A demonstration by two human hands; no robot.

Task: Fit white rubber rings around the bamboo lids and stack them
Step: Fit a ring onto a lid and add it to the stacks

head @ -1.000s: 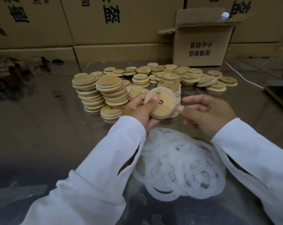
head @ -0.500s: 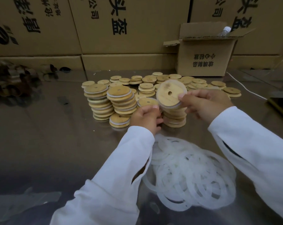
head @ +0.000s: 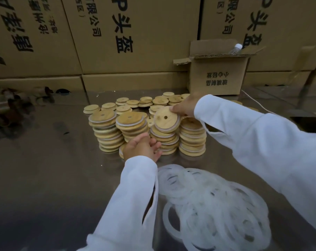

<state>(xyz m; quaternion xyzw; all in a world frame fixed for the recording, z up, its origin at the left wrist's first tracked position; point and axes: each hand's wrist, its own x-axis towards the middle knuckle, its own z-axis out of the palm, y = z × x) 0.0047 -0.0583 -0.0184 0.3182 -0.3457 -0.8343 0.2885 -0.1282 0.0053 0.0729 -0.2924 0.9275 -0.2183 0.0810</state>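
My right hand [head: 184, 105] pinches a ringed bamboo lid [head: 166, 120] by its far rim, tilted above the third stack [head: 164, 142]. My left hand [head: 140, 147] rests loose-fingered at the stack's foot, holding nothing. I judge the lid wants levelling and centring before release, lest the column topple.

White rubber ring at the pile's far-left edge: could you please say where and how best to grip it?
Probably pinch the far-left arc of the white rubber ring from above with the left hand, which is nearest and free; the right hand pinches a bamboo lid. The ring lies flat at the edge of the pile, so that arc looks uncovered.
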